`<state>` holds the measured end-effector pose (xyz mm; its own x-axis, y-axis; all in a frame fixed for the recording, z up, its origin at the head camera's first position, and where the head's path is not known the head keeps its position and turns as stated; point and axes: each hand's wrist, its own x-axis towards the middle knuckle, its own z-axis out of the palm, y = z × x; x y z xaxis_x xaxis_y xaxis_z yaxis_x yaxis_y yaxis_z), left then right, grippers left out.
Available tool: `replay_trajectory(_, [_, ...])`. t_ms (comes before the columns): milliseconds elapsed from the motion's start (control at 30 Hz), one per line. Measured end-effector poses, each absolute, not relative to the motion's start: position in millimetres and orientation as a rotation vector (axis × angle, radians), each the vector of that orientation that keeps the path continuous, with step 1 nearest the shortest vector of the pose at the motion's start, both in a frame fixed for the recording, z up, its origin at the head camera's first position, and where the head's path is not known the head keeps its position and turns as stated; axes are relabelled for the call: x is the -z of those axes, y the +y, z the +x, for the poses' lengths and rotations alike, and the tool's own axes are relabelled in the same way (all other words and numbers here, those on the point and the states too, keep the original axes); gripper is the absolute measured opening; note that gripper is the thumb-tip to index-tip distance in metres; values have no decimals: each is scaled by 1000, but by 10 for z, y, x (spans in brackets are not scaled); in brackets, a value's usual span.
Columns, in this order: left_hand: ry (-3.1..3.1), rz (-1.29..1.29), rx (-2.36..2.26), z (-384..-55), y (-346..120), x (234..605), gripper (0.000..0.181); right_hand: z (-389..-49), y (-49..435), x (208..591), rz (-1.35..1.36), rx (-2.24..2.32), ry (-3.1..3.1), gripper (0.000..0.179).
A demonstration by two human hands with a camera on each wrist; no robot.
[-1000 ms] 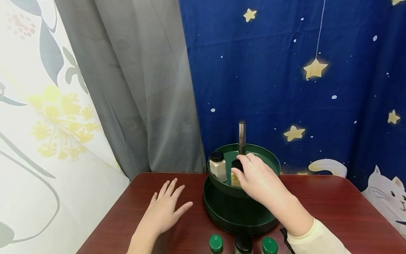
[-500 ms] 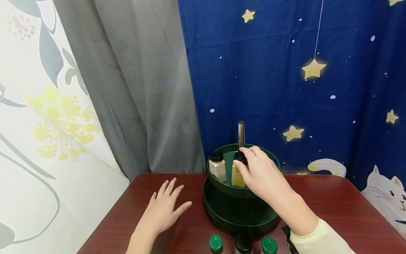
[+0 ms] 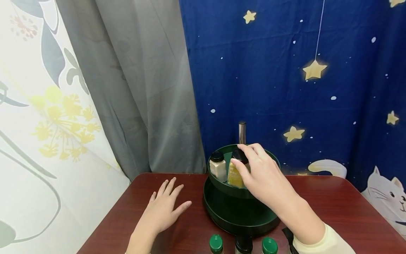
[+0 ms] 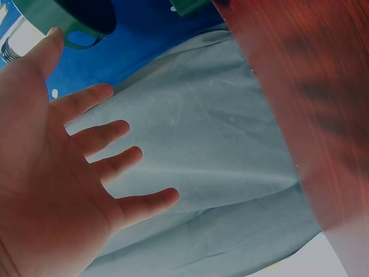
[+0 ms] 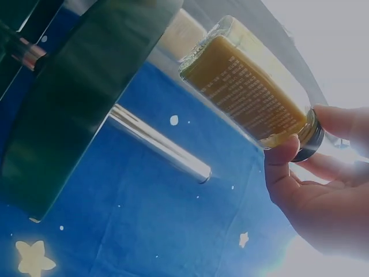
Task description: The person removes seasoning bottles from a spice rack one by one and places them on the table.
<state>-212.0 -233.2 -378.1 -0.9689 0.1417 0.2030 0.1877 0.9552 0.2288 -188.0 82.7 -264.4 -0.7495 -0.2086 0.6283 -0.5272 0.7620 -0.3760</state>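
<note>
My right hand [image 3: 268,180] pinches the black lid of a seasoning jar [image 3: 234,176] with a yellow label, over the upper tier [image 3: 229,192] of a round green two-tier tray. In the right wrist view the jar [image 5: 242,92] shows small print on its side, and thumb and fingers close round its lid. Whether its base touches the tier floor, I cannot tell. Just left of it, a jar of pale powder [image 3: 218,170] with a black lid stands on the same tier. Spread fingers mark my left hand [image 3: 161,213], held over the table left of the tray, holding nothing.
A metal post [image 3: 242,133] rises from the upper tier. Below is the wider lower tier [image 3: 241,217]. Along the front stand jars with a green cap [image 3: 216,243], a black cap [image 3: 244,244] and another green cap [image 3: 269,245]. Curtains hang behind the reddish table [image 3: 323,197].
The yellow-labelled jar first comes more into view in my right hand, then shifts slightly left towards the pale jar and tilts. My left hand stays nearly still.
</note>
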Motion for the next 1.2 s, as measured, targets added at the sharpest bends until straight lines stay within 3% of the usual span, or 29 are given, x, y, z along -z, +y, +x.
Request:
replay_trajectory(667, [-2943, -237, 367, -2143, -2358, 3781, 84, -1590, 331, 2912, 841, -889, -2434, 50])
replay_trajectory(1200, [-2906, -273, 347, -2161, -2359, 3845, 63, -1566, -34, 3366, 1011, -1109, -2628, 57])
